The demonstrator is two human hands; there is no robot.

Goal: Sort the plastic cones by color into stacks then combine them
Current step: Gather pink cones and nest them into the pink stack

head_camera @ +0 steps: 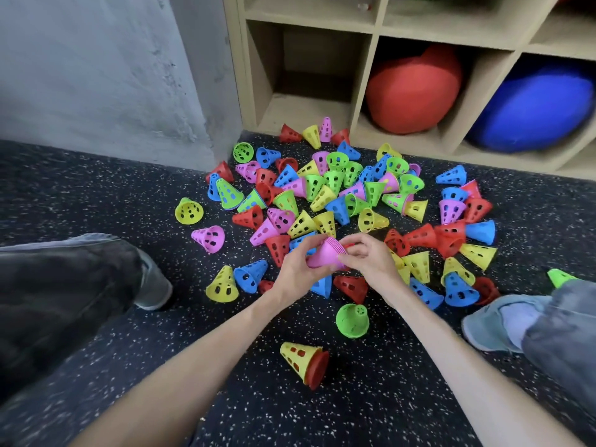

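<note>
At mid-frame, just below the scattered pile of cones (338, 195), the left hand (296, 264) and right hand (371, 258) both curl their fingers around a nested pink stack (325, 254). A red rim shows beside the right fingers, so I judge a red cone could get trapped in the pink stack, or the stack could slip apart.

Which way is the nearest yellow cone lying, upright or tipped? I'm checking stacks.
Tipped: the yellow cone lies on its side, nested over a red cone.

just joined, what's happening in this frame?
A person on the floor holds a pink stack of cones in both hands: left hand, right hand. Most cones still lie mixed in a pile ahead. A yellow-red stack and a green cone sit closer in.
</note>
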